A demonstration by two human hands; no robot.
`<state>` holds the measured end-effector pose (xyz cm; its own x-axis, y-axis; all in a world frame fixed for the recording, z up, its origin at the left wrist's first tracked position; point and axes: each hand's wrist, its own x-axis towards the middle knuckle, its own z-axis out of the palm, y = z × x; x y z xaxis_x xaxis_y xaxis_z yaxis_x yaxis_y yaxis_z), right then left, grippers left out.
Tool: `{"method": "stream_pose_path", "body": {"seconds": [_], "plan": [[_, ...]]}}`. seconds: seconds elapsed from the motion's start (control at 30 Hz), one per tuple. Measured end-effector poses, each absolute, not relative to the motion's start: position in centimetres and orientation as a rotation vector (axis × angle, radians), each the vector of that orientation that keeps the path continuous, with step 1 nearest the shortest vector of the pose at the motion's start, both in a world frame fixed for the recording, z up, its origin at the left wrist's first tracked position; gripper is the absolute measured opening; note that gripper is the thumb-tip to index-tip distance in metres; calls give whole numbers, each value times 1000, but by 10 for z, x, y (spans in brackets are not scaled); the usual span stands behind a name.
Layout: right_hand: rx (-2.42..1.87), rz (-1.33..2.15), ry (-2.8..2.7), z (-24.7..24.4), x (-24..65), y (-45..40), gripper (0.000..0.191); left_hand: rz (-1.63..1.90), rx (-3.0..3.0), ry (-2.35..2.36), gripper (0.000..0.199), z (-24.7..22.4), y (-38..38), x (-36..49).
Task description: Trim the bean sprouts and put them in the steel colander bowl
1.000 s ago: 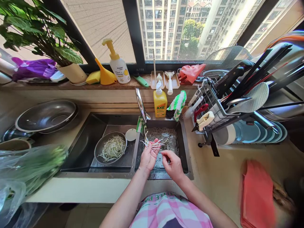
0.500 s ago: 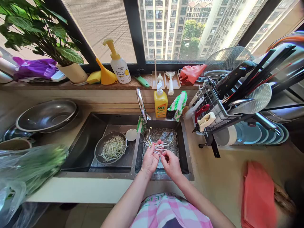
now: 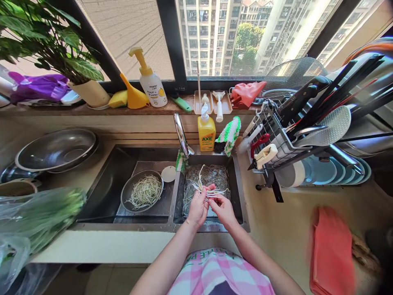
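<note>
Your left hand (image 3: pixel 198 208) is closed around a small bunch of bean sprouts (image 3: pixel 200 180), above the right basin (image 3: pixel 240 196) of the sink. Your right hand (image 3: pixel 223 209) is just beside it, thumb and forefinger brought together at the near ends of the sprouts; whether they pinch one, you can't tell from here, as the fingers overlap the stems.

Behind your hands the faucet (image 3: pixel 180 133) rises, a green-and-white cloth (image 3: pixel 180 162) hanging at its foot. A yellow bottle (image 3: pixel 206 134) and a green-and-white brush (image 3: pixel 230 133) stand at the back rim. To your left, beyond the sink divider (image 3: pixel 175 205), a metal bowl (image 3: pixel 123 200) with a heap of sprouts sits in the left basin (image 3: pixel 106 190), a white disc-like thing (image 3: pixel 168 174) near its rim. On your right, the utensil rack (image 3: pixel 272 135) leans over the table (image 3: pixel 276 229) with knives and a slotted ladle, plates (image 3: pixel 325 172) below it.

Your hands cover part of the right basin's floor; the fine strands (image 3: pixel 215 174) strewn there are too tangled to separate. The clear bag of greens (image 3: pixel 46 217) is cut off at the left edge, its contents veiled by the plastic. The red cloth-like item (image 3: pixel 331 250) at lower right is blurred, and the brown thing (image 3: pixel 365 256) beside it can't be made out.
</note>
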<state>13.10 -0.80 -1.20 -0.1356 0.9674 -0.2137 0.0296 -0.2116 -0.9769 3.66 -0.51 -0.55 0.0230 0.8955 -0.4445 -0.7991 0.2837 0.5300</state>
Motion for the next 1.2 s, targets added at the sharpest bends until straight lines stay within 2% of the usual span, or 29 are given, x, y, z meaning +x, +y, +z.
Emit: {"method": "stream_pose_path", "body": {"seconds": [0.2,0.4,0.53,0.63,0.7,0.8,0.87,1.03,1.2], "plan": [[-1426,1396,-1127,-25,129,-8,14,1309,204,847,19,-8,-8,44],[-1423,1657,-735,-31,126,-11,19,1314,198,887,22,-8,-5,42],[-1455,1766,-950,-40,142,-7,21,1312,254,969,24,-9,-4,33],[-1638,1608,-1517,-48,162,-2,14,1258,342,1070,26,-9,-3,22],[-1723,1377,-1810,-47,173,3,10,1203,392,1136,28,-7,-3,16],[-1657,990,-1954,-30,179,14,17,1080,486,1195,30,-4,-4,11],[-1505,893,-1922,-14,175,22,17,1015,540,1185,30,-2,-5,12],[-1312,1069,-1860,7,158,34,16,945,572,1101,33,-1,-8,17],[-1137,1614,-1500,4,148,32,17,824,688,1026,37,0,-12,10]]}}
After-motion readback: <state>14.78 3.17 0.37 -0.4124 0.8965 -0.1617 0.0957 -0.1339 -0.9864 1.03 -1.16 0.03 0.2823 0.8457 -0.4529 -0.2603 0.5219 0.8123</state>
